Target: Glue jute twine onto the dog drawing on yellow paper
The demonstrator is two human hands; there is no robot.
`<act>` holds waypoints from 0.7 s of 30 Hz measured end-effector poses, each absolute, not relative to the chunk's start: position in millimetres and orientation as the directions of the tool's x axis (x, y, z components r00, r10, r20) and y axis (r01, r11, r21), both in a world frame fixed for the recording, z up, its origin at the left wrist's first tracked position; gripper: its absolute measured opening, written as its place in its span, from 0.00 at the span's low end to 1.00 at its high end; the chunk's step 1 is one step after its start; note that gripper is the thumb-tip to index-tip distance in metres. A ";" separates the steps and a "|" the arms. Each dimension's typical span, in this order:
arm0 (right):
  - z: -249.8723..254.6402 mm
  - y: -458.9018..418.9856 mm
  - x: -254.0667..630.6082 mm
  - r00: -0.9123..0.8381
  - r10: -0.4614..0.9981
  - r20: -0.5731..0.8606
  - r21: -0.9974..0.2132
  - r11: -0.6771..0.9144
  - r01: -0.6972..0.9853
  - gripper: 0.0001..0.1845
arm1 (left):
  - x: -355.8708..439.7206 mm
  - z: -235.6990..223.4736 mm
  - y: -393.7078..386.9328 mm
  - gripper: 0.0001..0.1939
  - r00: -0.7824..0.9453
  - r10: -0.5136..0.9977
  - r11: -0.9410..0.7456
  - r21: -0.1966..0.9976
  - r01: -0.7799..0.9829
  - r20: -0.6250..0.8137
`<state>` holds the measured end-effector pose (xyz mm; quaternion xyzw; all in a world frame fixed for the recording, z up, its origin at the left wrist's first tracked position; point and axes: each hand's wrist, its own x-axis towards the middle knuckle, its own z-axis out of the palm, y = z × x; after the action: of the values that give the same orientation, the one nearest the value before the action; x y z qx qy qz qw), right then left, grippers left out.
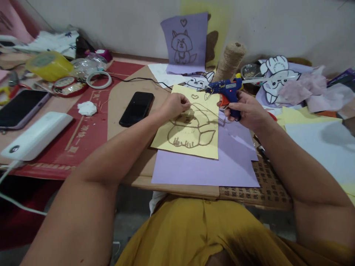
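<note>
A yellow paper sheet [202, 147] with an animal outlined in brown twine lies on a purple sheet [222, 166] at the table's near edge. My left hand [176, 105] rests on the yellow sheet's upper left, fingers pinched on a thin strand of twine [205, 109] that runs right across the drawing. My right hand [246, 111] is closed round the handle of a blue glue gun [226, 88], nozzle pointing left over the sheet's top edge near a small heart.
A black phone [137, 108] lies left of the sheet. A twine spool [230, 61] and a purple animal drawing [184, 42] stand at the back. White power bank [36, 135], another phone [19, 107], tape roll [99, 79], paper cutouts [277, 79] and loose sheets surround.
</note>
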<state>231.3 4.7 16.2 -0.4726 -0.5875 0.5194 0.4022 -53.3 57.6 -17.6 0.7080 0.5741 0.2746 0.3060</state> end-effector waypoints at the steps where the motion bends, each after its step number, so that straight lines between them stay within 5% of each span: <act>1: 18.5 2.9 231.1 -0.249 0.967 -0.051 -0.991 -0.018 0.133 0.32 | -53.1 -19.4 58.0 0.09 0.187 0.981 -0.151 0.779 0.608 0.045; 6: 25.3 -2.8 229.9 -0.321 0.940 -0.111 -0.989 -0.072 0.131 0.34 | -48.6 -28.1 58.4 0.05 0.181 0.982 -0.122 0.901 0.417 0.050; 12: 15.8 -2.2 229.2 -0.297 0.955 -0.013 -0.945 0.085 0.316 0.25 | -47.7 -37.7 56.4 0.07 0.132 0.978 -0.203 0.878 0.433 0.161; 21: 13.8 -4.2 220.9 -0.326 0.933 0.152 -0.561 0.354 0.748 0.15 | -46.2 -38.0 53.0 0.06 0.084 0.984 -0.178 0.891 0.419 0.157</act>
<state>220.9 -4.2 13.8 -0.5323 -0.7896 0.1996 0.2311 -46.2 53.0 -38.0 0.6497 0.5398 0.4083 0.3461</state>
